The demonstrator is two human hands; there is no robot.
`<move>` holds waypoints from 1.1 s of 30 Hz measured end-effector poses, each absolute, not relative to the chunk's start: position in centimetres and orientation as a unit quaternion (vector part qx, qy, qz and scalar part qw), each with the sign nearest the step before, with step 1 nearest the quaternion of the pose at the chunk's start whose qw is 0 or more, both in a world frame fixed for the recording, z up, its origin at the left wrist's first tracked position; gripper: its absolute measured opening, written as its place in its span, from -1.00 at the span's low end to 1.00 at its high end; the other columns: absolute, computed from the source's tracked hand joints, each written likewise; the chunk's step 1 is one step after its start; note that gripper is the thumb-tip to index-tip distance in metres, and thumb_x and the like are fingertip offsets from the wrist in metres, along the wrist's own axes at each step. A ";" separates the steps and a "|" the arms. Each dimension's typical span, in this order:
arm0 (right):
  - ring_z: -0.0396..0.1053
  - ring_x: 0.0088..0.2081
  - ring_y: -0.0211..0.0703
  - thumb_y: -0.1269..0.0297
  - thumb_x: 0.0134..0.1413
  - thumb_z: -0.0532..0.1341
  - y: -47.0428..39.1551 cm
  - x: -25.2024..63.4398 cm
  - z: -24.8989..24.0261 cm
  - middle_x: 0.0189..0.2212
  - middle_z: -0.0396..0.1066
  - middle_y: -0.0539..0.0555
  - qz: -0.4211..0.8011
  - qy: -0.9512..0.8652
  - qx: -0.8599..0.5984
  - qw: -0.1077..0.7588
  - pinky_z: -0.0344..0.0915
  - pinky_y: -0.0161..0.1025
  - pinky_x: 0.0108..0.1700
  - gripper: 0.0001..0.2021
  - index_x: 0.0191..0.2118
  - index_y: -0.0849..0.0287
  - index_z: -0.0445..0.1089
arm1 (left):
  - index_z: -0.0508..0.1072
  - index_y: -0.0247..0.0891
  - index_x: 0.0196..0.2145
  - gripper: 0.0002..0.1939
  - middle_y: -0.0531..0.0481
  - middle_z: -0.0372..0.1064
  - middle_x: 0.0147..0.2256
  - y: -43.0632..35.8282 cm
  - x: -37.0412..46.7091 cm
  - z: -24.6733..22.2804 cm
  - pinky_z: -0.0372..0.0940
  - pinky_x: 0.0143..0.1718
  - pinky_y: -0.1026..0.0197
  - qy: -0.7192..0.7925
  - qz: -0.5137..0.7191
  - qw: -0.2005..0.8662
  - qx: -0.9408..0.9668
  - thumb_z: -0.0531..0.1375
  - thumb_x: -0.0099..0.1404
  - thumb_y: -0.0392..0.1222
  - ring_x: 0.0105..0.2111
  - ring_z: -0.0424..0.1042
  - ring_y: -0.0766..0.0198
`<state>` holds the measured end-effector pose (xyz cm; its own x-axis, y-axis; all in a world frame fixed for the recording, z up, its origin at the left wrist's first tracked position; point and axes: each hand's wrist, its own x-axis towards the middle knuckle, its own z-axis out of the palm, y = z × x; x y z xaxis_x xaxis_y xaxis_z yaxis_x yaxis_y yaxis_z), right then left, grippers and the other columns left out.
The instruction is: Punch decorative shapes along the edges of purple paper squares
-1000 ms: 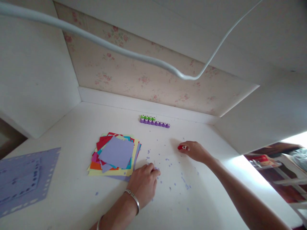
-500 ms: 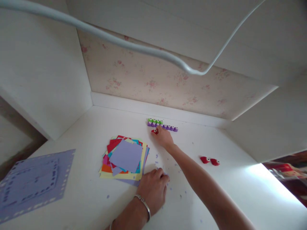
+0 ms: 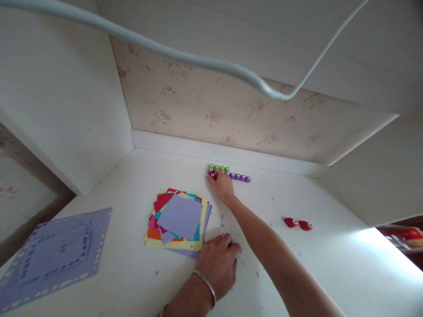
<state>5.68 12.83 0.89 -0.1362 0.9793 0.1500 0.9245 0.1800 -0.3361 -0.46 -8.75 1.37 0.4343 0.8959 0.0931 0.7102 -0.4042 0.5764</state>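
My right hand (image 3: 223, 185) reaches far across the white table, its fingers closed on a small red craft punch (image 3: 213, 175). That punch is at the left end of a row of purple craft punches (image 3: 240, 177), on its near side. Just behind the purple row stand several green craft punches (image 3: 218, 167). Closer in, my left hand (image 3: 218, 262) rests curled on the table at the lower right of a stack of coloured paper squares (image 3: 181, 215). What its fingers hold, if anything, is hidden. Purple punched-out paper bits lie around it.
Two more red craft punches (image 3: 298, 223) lie to the right of my right forearm. At the left is a purple sheet with punched borders (image 3: 56, 253). A white cable (image 3: 198, 59) crosses overhead, and white panels flank the table.
My right hand has moved the red craft punch slightly farther back, up against the left part of the purple row. My left hand stays in place; the view has shifted slightly.
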 end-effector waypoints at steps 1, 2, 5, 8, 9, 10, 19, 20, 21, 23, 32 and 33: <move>0.43 -0.20 -0.02 0.00 0.24 0.05 12.9 5.6 0.9 -0.24 0.48 0.13 0.083 -0.748 -0.636 0.170 0.23 -0.20 -0.22 -0.72 -0.12 0.09 0.23 | 0.47 -0.15 -0.20 -0.78 -0.03 0.38 -0.20 -8.7 -0.5 1.4 0.32 -0.19 0.09 0.494 0.197 0.233 0.814 0.08 0.27 -0.33 -0.20 0.37 0.14; 0.43 -0.20 -0.02 -0.01 0.23 0.05 12.9 5.6 0.9 -0.24 0.48 0.13 0.084 -0.747 -0.637 0.171 0.23 -0.21 -0.23 -0.71 -0.12 0.09 0.23 | 0.47 -0.15 -0.21 -0.78 -0.04 0.38 -0.20 -8.7 -0.5 1.5 0.31 -0.19 0.09 0.495 0.195 0.233 0.814 0.08 0.27 -0.33 -0.20 0.37 0.14; 0.43 -0.19 -0.01 -0.02 0.22 0.07 12.9 5.4 0.9 -0.22 0.48 0.14 0.086 -0.747 -0.637 0.171 0.23 -0.20 -0.21 -0.69 -0.09 0.10 0.24 | 0.47 -0.15 -0.21 -0.78 -0.04 0.38 -0.20 -8.7 -0.5 1.6 0.31 -0.19 0.10 0.496 0.190 0.232 0.815 0.08 0.27 -0.33 -0.20 0.36 0.15; 0.43 -0.17 0.00 -0.06 0.19 0.09 12.7 5.3 0.8 -0.20 0.48 0.15 0.086 -0.748 -0.635 0.171 0.23 -0.18 -0.18 -0.63 -0.05 0.11 0.24 | 0.47 -0.13 -0.19 -0.76 -0.03 0.37 -0.19 -8.7 -0.5 1.6 0.31 -0.18 0.10 0.496 0.192 0.231 0.815 0.07 0.26 -0.34 -0.19 0.36 0.15; 0.43 -0.17 0.00 -0.07 0.18 0.10 12.6 5.3 0.8 -0.20 0.48 0.15 0.085 -0.748 -0.635 0.171 0.24 -0.18 -0.18 -0.61 -0.04 0.11 0.24 | 0.47 -0.13 -0.19 -0.75 -0.02 0.37 -0.19 -8.7 -0.5 1.6 0.31 -0.18 0.10 0.496 0.193 0.231 0.815 0.07 0.26 -0.34 -0.19 0.37 0.15; 0.43 -0.18 0.00 -0.07 0.17 0.11 12.6 5.4 0.7 -0.21 0.48 0.14 0.084 -0.748 -0.635 0.172 0.24 -0.18 -0.19 -0.60 -0.03 0.11 0.25 | 0.47 -0.12 -0.19 -0.76 -0.02 0.37 -0.19 -8.7 -0.4 1.5 0.31 -0.18 0.10 0.496 0.194 0.230 0.814 0.08 0.26 -0.34 -0.19 0.37 0.15; 0.42 -0.10 -0.05 0.17 0.25 0.09 11.9 5.6 1.4 -0.09 0.46 0.16 0.064 -0.779 -0.598 0.176 0.24 -0.22 -0.10 -0.74 -0.03 0.10 0.38 | 0.47 -0.13 -0.20 -0.77 -0.01 0.38 -0.19 -8.8 -0.4 1.5 0.30 -0.20 0.12 0.499 0.192 0.227 0.814 0.06 0.28 -0.32 -0.21 0.36 0.17; 0.42 -0.10 -0.06 0.19 0.24 0.10 11.7 5.8 1.5 -0.10 0.47 0.15 0.064 -0.785 -0.591 0.175 0.24 -0.23 -0.10 -0.76 -0.06 0.10 0.41 | 0.46 -0.12 -0.19 -0.77 -0.01 0.38 -0.19 -8.7 -0.4 1.5 0.30 -0.19 0.11 0.498 0.192 0.228 0.814 0.06 0.28 -0.32 -0.20 0.36 0.16; 0.42 -0.11 -0.07 0.20 0.23 0.12 11.6 6.0 1.6 -0.11 0.48 0.13 0.064 -0.790 -0.584 0.174 0.25 -0.24 -0.10 -0.78 -0.09 0.09 0.43 | 0.46 -0.12 -0.19 -0.77 0.00 0.38 -0.19 -8.7 -0.4 1.5 0.30 -0.19 0.10 0.497 0.192 0.228 0.815 0.06 0.28 -0.31 -0.20 0.36 0.16; 0.43 -0.12 -0.11 0.19 0.21 0.15 11.3 6.7 2.1 -0.12 0.49 0.10 0.063 -0.797 -0.574 0.177 0.25 -0.27 -0.09 -0.79 -0.10 0.07 0.46 | 0.46 -0.12 -0.19 -0.77 0.00 0.37 -0.20 -8.7 -0.4 1.4 0.30 -0.19 0.09 0.497 0.192 0.228 0.815 0.06 0.28 -0.31 -0.20 0.36 0.16; 0.49 -0.19 -0.07 -0.01 0.22 0.05 16.5 14.5 7.4 -0.13 0.53 0.10 0.020 -0.729 -0.666 0.158 0.33 -0.23 -0.18 -0.57 0.03 0.11 0.44 | 0.45 -0.11 -0.20 -0.80 0.01 0.37 -0.21 -8.5 -0.2 1.0 0.31 -0.24 0.10 0.496 0.197 0.234 0.813 0.08 0.28 -0.30 -0.23 0.37 0.16; 0.49 -0.19 -0.04 0.00 0.19 0.08 17.4 15.0 7.6 -0.15 0.54 0.12 0.018 -0.723 -0.676 0.140 0.33 -0.23 -0.19 -0.58 -0.01 0.13 0.48 | 0.45 -0.11 -0.20 -0.79 0.01 0.37 -0.21 -8.5 -0.2 1.0 0.31 -0.24 0.11 0.497 0.199 0.235 0.811 0.08 0.28 -0.30 -0.23 0.37 0.16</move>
<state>14.96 17.44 7.60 -0.0470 0.9830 0.1775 0.9730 0.0852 -0.2147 -0.23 -8.53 1.02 0.4271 0.8998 0.0896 0.7123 -0.3958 0.5796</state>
